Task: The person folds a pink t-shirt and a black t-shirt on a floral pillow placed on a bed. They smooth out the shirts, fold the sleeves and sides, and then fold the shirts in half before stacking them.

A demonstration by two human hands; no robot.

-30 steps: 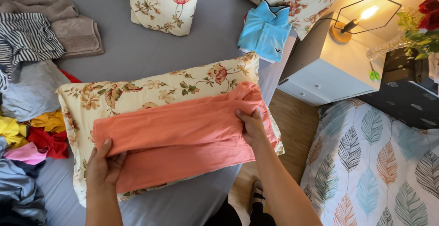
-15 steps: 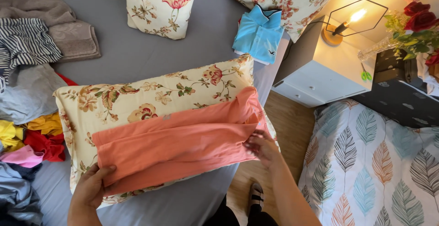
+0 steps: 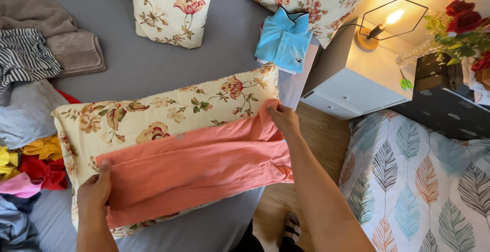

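A salmon-pink garment (image 3: 199, 168) lies folded lengthwise across a floral pillow (image 3: 153, 111) on the grey bed (image 3: 153, 68). My left hand (image 3: 96, 191) grips the garment's left end, thumb on top. My right hand (image 3: 284, 119) pinches the upper right corner of the garment near the pillow's right end. Both forearms reach in from the bottom of the view.
A folded light-blue polo shirt (image 3: 283, 40) lies beyond the pillow. Another floral pillow (image 3: 171, 7) stands further back. A pile of mixed clothes (image 3: 25, 129) and a brown towel (image 3: 71, 50) sit at left. A white nightstand (image 3: 357, 83) with a lit lamp (image 3: 380, 27) stands right, above a leaf-patterned cover (image 3: 423, 180).
My right hand moved from the garment's lower right edge up to its top right corner, spreading the cloth. My left hand slid slightly up along the left end.
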